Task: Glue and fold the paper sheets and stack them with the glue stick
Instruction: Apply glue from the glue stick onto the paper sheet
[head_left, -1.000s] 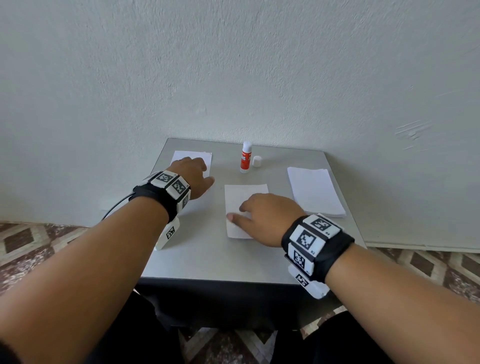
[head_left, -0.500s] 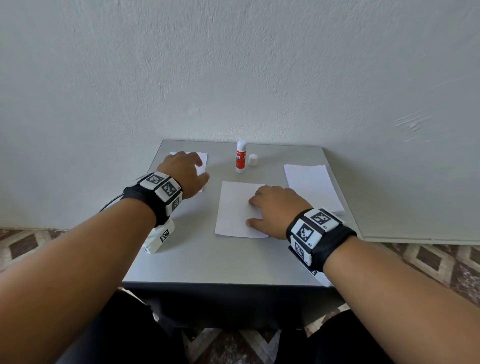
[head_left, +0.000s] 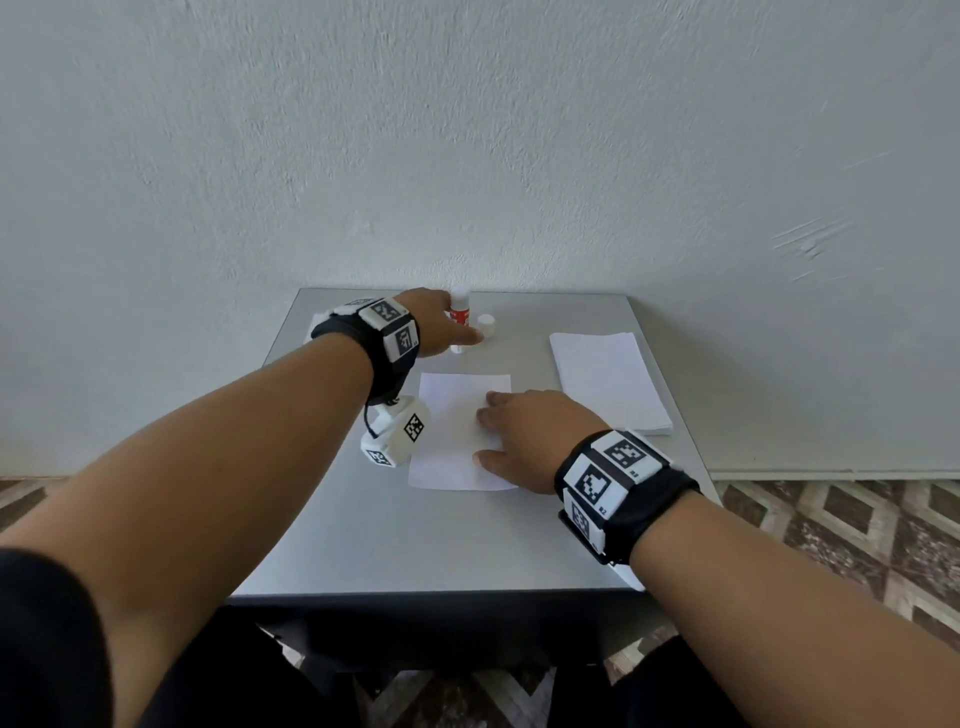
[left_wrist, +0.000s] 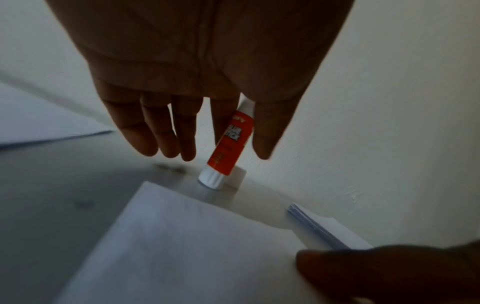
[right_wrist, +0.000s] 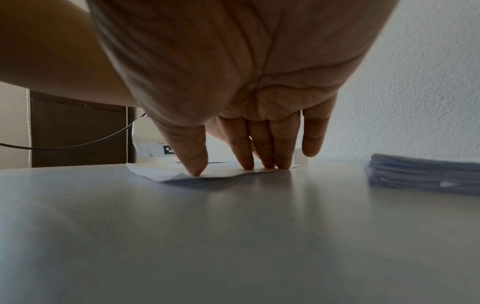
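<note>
The glue stick (left_wrist: 228, 142) stands upright between my left hand's (head_left: 434, 322) thumb and fingers, which are spread wide and not closed on it. Its cap (head_left: 487, 326) sits just past my thumb. My right hand (head_left: 524, 436) lies flat, fingertips (right_wrist: 246, 162) pressing the single sheet (head_left: 452, 431) down; the paper stack (head_left: 608, 379) lies beyond its far side. I should grip the barrel low, lift straight, and keep the sheet pinned.

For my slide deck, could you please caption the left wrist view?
Left hand reaches with straight fingers toward the upright glue stick beside its cap.
</note>
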